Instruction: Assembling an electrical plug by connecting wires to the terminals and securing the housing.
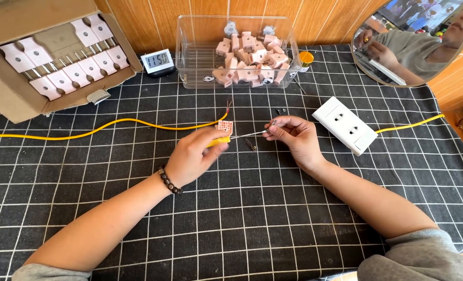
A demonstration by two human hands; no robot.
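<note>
Both forearms come in from the bottom edge, converging mid-counter over the black grid-pattern cloth (pixel 252 208). Left hand (pixel 192 156), beaded bracelet (pixel 169 181) at the wrist, palm turned down, fingers curled closed around a yellow-handled screwdriver (pixel 219 140); its thin metal shaft (pixel 248 134) runs right toward the other hand. Right hand (pixel 294 136) bent at the wrist, fingers pinched shut at the shaft's tip on something small; what it is cannot be told. A small pink plug part (pixel 224 126) sits just above the left fingers, touching or just beside the screwdriver handle, with a yellow cable (pixel 101 126) trailing left from it across the counter. A dark screw (pixel 251 144) lies on the cloth between the hands. White double socket (pixel 345 125) just right of the right hand, yellow lead going right. Behind: clear plastic bin (pixel 190 62) of pink plug parts, small digital clock (pixel 157 61), cardboard box (pixel 13 93) of white plugs far left, round mirror (pixel 414 41) top right.
</note>
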